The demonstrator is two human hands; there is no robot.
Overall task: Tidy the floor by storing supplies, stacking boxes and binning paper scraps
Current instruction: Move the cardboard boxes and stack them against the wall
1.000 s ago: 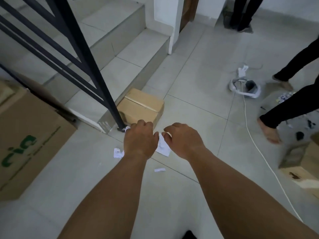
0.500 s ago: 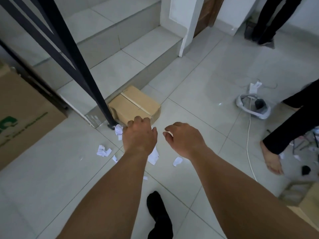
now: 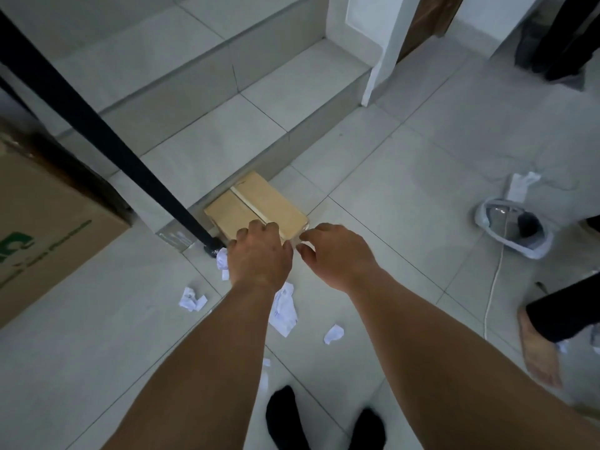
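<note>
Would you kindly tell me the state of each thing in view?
small box, closed, taped, against the step.
left hand, on the box's near edge; grip unclear.
right hand, at the box's near corner; grip unclear.
paper scraps, crumpled, scattered on floor.
white cable, lying loose.

1. Hands: two, the left hand (image 3: 259,259) and the right hand (image 3: 336,259).
2. Boxes: two, a small box (image 3: 259,203) and a large box (image 3: 48,228).
3. Scraps (image 3: 284,310): five plainly seen near the small box. Further white bits lie by the bare foot, too blurred to count.
4. Steps (image 3: 233,134): two.
5. Post (image 3: 97,134): one.
6. Cable (image 3: 492,287): one.
7. White device (image 3: 487,219): one.
8. Socked feet (image 3: 282,414): two.
9. Bare foot (image 3: 539,349): one.
</note>
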